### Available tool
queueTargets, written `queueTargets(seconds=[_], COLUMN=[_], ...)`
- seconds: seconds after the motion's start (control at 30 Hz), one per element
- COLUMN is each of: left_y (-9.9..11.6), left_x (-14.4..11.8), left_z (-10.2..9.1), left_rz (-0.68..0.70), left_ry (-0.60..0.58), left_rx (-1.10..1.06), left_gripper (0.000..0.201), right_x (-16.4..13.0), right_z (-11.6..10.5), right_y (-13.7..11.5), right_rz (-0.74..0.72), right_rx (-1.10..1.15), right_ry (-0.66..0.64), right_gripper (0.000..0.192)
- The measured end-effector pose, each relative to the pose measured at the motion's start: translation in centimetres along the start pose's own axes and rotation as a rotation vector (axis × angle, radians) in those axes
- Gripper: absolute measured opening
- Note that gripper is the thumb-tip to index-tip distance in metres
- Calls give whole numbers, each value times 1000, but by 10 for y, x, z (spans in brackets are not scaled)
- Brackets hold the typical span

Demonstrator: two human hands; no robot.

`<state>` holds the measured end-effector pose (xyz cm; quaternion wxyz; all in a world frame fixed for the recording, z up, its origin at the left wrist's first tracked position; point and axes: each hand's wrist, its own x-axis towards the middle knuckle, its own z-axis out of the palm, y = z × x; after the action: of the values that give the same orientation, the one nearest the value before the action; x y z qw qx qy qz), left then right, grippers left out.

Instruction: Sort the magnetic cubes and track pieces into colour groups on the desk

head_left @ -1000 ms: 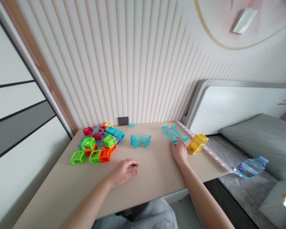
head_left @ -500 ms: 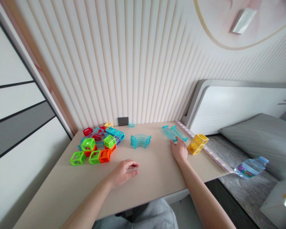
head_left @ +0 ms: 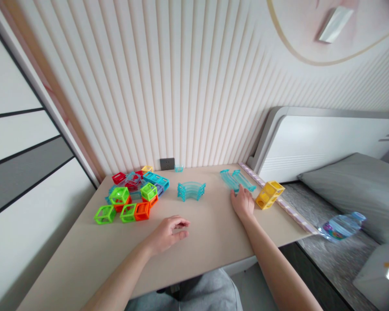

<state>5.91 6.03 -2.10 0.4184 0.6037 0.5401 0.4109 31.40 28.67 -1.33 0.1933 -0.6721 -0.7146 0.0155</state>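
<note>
My left hand (head_left: 167, 233) rests on the beige desk (head_left: 84, 255) near its front middle, fingers loosely curled and holding nothing. My right hand (head_left: 244, 203) lies flat on the desk further right, fingertips touching the near end of the straight clear-blue track pieces (head_left: 236, 180). A yellow block (head_left: 269, 194) with round holes stands just right of that hand. A stack of curved clear-blue track pieces (head_left: 191, 191) sits between the two hands, further back. A pile of green, orange, red and blue open cube frames (head_left: 132, 196) lies at the left.
A ribbed wall with a dark socket (head_left: 167, 163) backs the desk. A small clear-blue piece (head_left: 179, 168) lies by the socket. To the right are a bed with a white headboard (head_left: 327, 138), a grey pillow (head_left: 356, 185) and a plastic water bottle (head_left: 342, 225).
Almost nothing has moved. My right hand has shifted very slightly toward the straight track pieces; the left hand stays where it was.
</note>
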Motion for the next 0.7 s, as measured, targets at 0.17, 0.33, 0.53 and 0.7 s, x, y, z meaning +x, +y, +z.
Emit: queueTargets(seconds=[0.17,0.33,0.53,0.7], left_y=[-1,-2,-3,1], left_x=[0,0,-1,-3], left_z=[0,0,0,1], left_rz=[-2,-1,-1,70], left_ry=[10,0,-1,44], left_rx=[12,22,20,62], left_gripper=[34,35,36,37], right_x=[1,3,0,-25], right_z=[2,3,1,-19], right_y=[-3,0,8,25], right_rz=[-3,-2,-49,-171], right_rx=[21,81,212,536], right_ry=[2,3,19,143], right_gripper=[51,49,52,59])
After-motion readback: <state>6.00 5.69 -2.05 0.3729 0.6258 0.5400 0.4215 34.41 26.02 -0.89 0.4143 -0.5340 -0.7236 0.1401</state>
